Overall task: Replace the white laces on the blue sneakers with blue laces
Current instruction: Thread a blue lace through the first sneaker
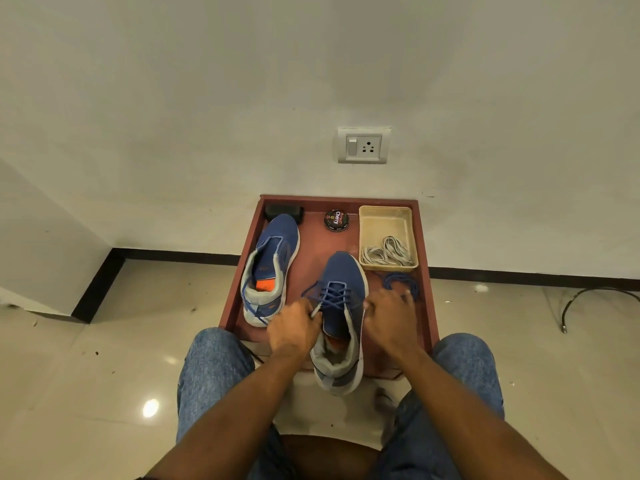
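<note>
Sitting low against white wall [207,98], glossy tiled floor [86,358] around: red-brown tabletop [313,244]. Near sneaker [343,271] mid-tabletop, toe toward wall, heel overhanging near edge, long axis front-to-back. Left hand [293,329] pinching blue lace [332,295] tip; right hand [389,315] grasping sneaker's side. White laces [388,253] in beige tray [386,214].

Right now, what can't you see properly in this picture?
- Head view: the left hand covers the lace end it pinches on the near sneaker.
- The right hand hides part of the loose blue lace.
- The far sneaker hides most of the black object.
- Polish tin: small print unreadable.
</note>
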